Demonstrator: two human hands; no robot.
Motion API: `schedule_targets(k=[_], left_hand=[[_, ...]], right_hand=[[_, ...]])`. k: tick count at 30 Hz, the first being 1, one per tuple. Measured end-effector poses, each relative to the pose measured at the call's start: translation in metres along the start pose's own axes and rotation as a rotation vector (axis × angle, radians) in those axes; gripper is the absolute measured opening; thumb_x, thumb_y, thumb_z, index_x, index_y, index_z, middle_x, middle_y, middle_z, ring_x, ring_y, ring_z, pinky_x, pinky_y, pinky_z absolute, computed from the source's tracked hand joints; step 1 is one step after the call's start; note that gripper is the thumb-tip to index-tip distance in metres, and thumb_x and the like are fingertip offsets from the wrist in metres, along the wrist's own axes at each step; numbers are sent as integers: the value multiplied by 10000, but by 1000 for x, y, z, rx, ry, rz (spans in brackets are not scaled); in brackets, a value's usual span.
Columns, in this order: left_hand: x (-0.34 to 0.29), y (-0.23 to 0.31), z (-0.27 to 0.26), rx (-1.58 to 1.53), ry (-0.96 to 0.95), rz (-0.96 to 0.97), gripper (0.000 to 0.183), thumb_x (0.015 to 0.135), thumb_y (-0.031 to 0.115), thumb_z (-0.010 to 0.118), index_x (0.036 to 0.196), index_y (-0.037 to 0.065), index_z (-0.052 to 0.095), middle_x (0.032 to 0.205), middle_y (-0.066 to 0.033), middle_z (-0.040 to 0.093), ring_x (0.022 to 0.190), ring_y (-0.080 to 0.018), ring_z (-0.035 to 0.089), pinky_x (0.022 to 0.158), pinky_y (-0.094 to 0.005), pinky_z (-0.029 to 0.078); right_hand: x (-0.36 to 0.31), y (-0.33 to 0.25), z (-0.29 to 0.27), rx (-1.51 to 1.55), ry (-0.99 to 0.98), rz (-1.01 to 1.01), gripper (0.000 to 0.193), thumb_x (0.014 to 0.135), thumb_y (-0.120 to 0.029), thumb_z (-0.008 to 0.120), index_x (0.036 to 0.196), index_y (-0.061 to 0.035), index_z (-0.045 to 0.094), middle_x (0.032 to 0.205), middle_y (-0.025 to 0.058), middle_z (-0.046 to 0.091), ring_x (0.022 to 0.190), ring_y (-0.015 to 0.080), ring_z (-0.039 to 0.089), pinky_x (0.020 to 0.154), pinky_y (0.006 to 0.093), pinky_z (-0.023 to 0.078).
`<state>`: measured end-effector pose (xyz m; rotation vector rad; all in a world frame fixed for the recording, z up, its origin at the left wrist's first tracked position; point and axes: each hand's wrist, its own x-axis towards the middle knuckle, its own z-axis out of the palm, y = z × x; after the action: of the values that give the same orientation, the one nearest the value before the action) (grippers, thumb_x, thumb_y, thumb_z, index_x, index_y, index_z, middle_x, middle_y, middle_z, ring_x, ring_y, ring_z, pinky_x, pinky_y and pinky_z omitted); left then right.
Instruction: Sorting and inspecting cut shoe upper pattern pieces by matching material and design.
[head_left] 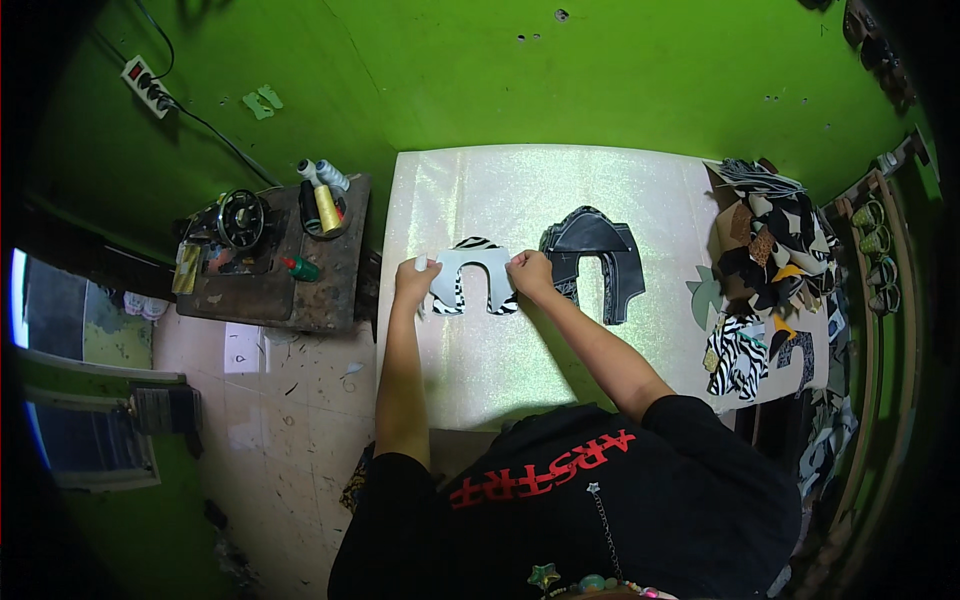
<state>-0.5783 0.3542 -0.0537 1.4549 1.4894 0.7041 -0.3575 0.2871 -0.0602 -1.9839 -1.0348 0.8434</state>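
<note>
Both my hands grip a pale grey U-shaped piece [492, 257] of sheet material, one at each side. My left hand [414, 282] pinches its left edge, with the thumb on top. At the right edge, my right hand [530, 272] has its fingers closed on it. Underneath lie zebra-striped U-shaped pieces [478, 242], showing at the top and along the lower ends. Close beyond my right hand rests a stack of black U-shaped pieces [626, 272], some with a patterned edge.
The shimmery white table [430, 370] meets a green wall. At its right lie a heap of scraps [775, 250] and zebra-striped scraps [738, 355]. Left stands a sewing machine [240, 220] on a worn wooden stand [325, 290], with thread cones [327, 208] and a green bottle [302, 268].
</note>
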Motion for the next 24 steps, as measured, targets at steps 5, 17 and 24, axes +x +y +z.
schedule_targets(k=[5, 17, 24], left_hand=[[7, -3, 7, 342, 94, 99, 228, 686, 209, 666, 796, 14, 628, 681, -125, 618, 617, -203, 594, 595, -310, 450], [3, -10, 9, 286, 50, 36, 242, 709, 215, 631, 828, 6, 617, 782, -158, 622, 731, -255, 603, 663, -321, 447], [-1, -1, 10, -375, -10, 8, 206, 885, 247, 372, 908, 78, 486, 780, -48, 484, 731, -129, 465, 680, -257, 389]], right_hand=[[3, 10, 6, -7, 53, -2, 174, 664, -176, 644, 691, -6, 611, 654, 120, 612, 632, 217, 608, 646, 315, 478], [-7, -6, 3, -17, 77, -32, 192, 703, -181, 631, 785, -10, 600, 697, 135, 607, 680, 271, 604, 654, 348, 471], [-27, -31, 2, -167, 222, -279, 251, 745, -255, 605, 816, -15, 589, 725, 138, 553, 749, 307, 580, 682, 369, 462]])
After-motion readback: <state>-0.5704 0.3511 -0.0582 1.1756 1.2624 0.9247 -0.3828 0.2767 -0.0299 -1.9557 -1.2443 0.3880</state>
